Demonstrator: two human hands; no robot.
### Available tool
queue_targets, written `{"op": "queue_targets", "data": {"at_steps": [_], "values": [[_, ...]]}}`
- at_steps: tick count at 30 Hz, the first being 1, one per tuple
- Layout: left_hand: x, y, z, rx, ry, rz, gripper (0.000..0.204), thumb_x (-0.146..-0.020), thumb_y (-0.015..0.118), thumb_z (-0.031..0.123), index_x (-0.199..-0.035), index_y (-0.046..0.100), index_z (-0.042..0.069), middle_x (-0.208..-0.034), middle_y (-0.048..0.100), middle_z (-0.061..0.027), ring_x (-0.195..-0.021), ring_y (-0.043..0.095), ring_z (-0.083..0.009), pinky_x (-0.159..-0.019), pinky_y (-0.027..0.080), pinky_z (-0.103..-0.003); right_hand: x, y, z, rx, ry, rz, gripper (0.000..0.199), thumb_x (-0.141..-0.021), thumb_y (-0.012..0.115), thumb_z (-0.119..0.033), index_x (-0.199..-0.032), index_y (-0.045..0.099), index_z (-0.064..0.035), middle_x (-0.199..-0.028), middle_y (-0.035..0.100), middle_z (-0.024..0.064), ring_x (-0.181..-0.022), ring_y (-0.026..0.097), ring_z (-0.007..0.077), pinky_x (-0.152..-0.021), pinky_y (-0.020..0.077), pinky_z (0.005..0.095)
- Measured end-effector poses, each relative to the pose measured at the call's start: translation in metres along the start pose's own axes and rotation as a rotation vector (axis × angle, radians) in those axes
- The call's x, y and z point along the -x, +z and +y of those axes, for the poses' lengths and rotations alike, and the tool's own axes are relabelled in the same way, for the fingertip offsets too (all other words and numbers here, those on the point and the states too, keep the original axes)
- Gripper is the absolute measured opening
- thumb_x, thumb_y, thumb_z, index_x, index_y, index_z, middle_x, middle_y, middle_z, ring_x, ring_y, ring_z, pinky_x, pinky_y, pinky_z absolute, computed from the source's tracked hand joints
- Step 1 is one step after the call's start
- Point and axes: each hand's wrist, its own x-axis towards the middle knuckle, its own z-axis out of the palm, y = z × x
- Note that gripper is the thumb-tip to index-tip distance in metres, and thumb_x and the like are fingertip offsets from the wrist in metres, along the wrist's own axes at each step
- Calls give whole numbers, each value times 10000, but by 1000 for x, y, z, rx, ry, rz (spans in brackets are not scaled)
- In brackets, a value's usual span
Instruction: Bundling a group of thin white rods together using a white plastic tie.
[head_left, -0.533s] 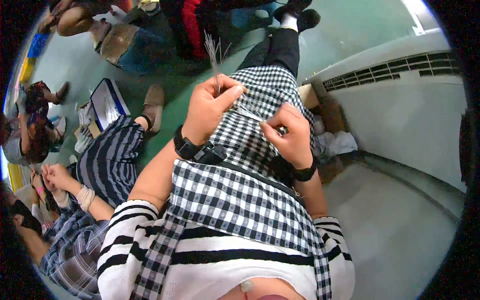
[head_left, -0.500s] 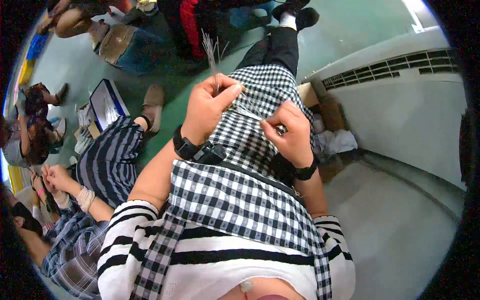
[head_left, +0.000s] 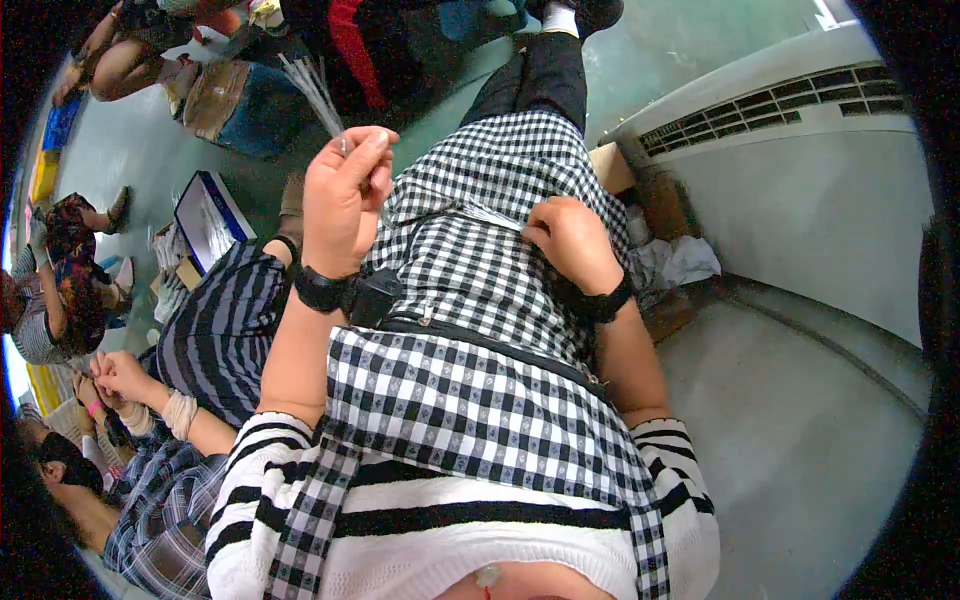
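Observation:
My left hand is raised above my lap, its fingers pinched on a bundle of thin white strips that fan upward. A black wrist device is strapped on that arm. My right hand rests on the black-and-white checked apron over my lap, fingers curled onto the cloth beside a thin white strip; what it pinches is too small to tell. A black band circles the right wrist.
A person in striped clothes sits close on my left, hands together. More people sit on the green floor at far left and top. A blue-edged open box lies on the floor. A white unit with vents and a cardboard box stand right.
My left hand has lifted up and left with the bundle of strips, away from the right hand. The right hand stays low on the apron.

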Motion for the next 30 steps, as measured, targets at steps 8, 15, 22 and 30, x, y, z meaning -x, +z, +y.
{"op": "queue_targets", "data": {"at_steps": [8,15,22,30], "values": [[-1,7,-10,-40,-75,-41,101,-863,590,124,-865,614,26,-615,510,22,-495,416,-21,-421,259,-153,-8,13,-6,127,18,-43,146,-714,618,-178,-689,600,-35,-773,595,130,-743,595,303,-666,490,413],[2,11,-16,-71,-85,-54,110,-860,592,130,-867,612,22,-623,510,23,-493,411,-21,-422,260,-158,-22,25,-4,168,46,-197,214,-696,668,-236,-803,644,-52,-842,582,107,-844,579,286,-742,484,384],[13,16,-14,-60,-101,-57,113,-862,588,127,-861,606,16,-630,515,24,-493,415,-24,-429,271,-162,-27,48,3,258,-199,-212,157,-738,509,-140,-732,641,-54,-840,608,120,-805,585,287,-742,487,376],[7,11,-6,-66,-117,-76,98,-865,577,126,-863,594,30,-647,516,1,-529,431,-56,-471,316,-197,-37,20,-5,130,11,-286,167,-792,452,-112,-893,526,-1,-771,622,202,-720,612,366,-636,484,462]]}}
